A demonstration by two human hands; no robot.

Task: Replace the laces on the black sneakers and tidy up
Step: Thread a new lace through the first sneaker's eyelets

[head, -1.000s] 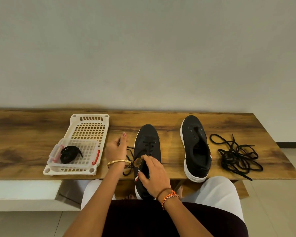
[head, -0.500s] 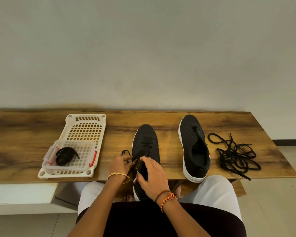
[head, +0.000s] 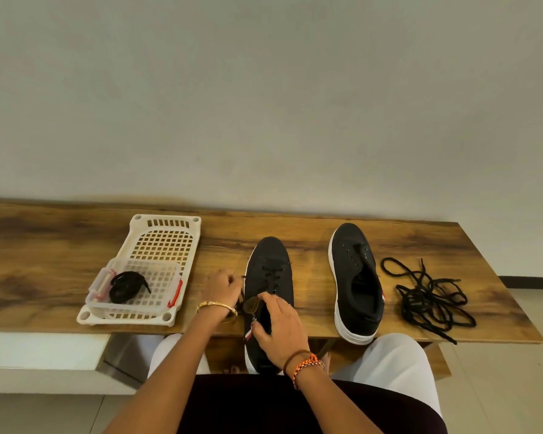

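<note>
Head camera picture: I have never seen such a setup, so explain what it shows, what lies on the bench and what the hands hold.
This is no machine: a camera worn on a person's head looks down at their bare hands. On the long brown wooden bench stand two black sneakers with white soles. The right hand grips the laced left sneaker; the left hand pinches its black lace beside it. The unlaced right sneaker stands apart, with a loose tangle of black laces right of it. A white plastic basket holds a clear box with a coiled black lace.

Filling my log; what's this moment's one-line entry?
left hand pinches black lace | right hand grips half-laced black canvas sneaker | other black sneaker unlaced
</note>
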